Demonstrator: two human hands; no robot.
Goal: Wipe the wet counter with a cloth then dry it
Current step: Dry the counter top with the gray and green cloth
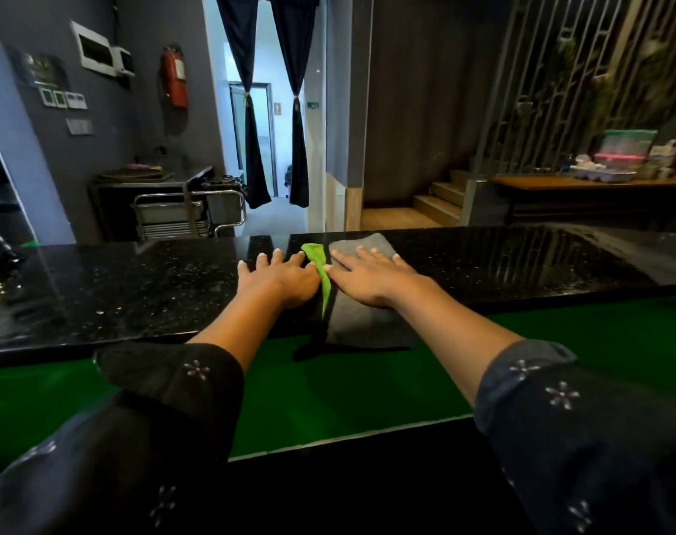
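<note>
Two hands lie flat with straight fingers on a glossy black speckled desk [135, 287]. The right hand [371, 276] presses a grey cloth [367, 322] draped over the near edge; the left hand [278, 278] touches a crumpled green cloth [321, 264] beside it.

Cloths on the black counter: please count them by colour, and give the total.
Grey cloth, under the right hand: 1
Green cloth, beside the left hand: 1
Total on the counter: 2
</note>
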